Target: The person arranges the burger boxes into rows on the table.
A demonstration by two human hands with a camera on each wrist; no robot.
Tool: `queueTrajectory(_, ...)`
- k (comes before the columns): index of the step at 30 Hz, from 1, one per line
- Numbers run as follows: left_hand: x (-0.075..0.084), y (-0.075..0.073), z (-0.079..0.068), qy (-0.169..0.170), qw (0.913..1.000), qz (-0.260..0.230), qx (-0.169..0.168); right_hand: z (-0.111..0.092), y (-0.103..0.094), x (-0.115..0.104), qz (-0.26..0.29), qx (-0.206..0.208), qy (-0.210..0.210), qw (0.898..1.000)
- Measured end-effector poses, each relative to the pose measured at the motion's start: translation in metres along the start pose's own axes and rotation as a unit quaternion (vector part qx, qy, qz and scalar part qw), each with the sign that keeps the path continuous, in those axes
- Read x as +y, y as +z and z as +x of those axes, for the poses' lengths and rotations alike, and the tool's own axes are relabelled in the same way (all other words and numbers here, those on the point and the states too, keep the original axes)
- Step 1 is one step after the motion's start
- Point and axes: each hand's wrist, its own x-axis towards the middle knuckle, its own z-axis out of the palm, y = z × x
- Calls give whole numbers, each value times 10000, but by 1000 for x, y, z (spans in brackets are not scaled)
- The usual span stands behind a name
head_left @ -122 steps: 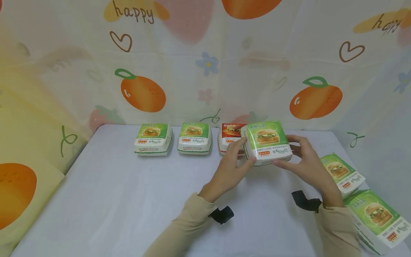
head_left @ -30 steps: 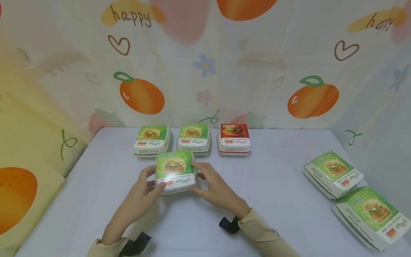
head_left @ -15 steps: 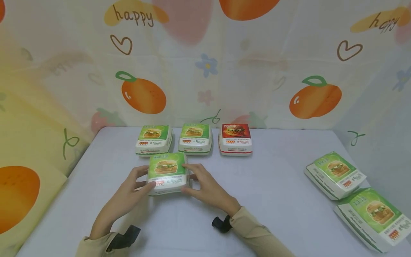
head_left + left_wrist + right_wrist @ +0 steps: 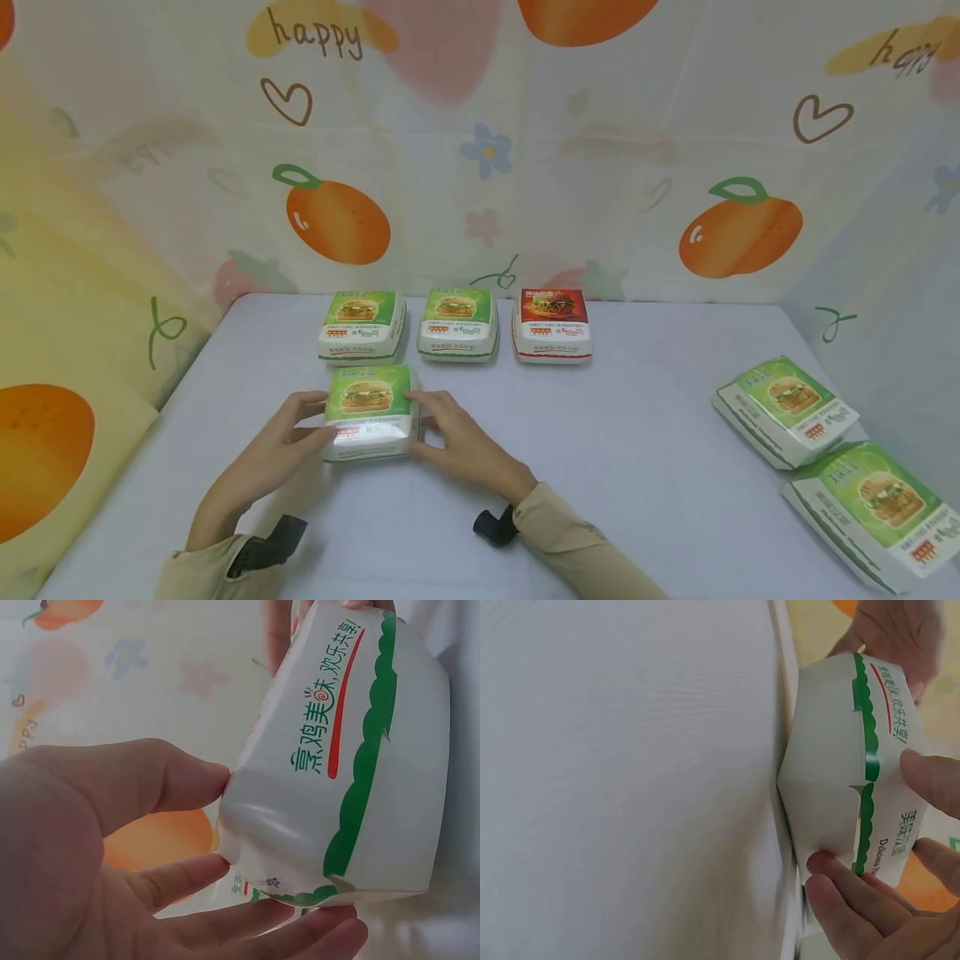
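Between both hands is a green-and-white burger box point(image 4: 367, 408) with a burger picture on its lid. My left hand point(image 4: 273, 450) grips its left side, thumb at the front corner and fingers along the side. On the opposite side, my right hand point(image 4: 468, 442) holds it with thumb and fingers. The left wrist view shows the box's white front wall point(image 4: 330, 750) with green scalloped trim. In the right wrist view, the box point(image 4: 840, 735) is close over the white surface. Just behind it stands another green burger box point(image 4: 360, 327), the leftmost of the back row.
A second green box point(image 4: 457, 325) and a red burger box point(image 4: 552, 325) continue the back row. Two more green boxes, one point(image 4: 786, 410) behind the other point(image 4: 873, 508), sit at the right edge of the white table point(image 4: 615, 467). A fruit-print cloth point(image 4: 585, 192) hangs behind.
Both hands have carried the burger box from in front of the red box leftward and down, to in front of the leftmost green box. The other boxes stay where they were.
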Motion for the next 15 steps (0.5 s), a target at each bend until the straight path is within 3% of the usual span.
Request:
queueTrajectory(7, -9, -9, -1, -231, 9996, -23, -154, 6, 8, -3, 98, -168, -101, 9998)
queueTrajectory(15, -17, -16, -2, -395, 9991, 132, 33, 10, 15, -7, -27, -318, -182, 9993)
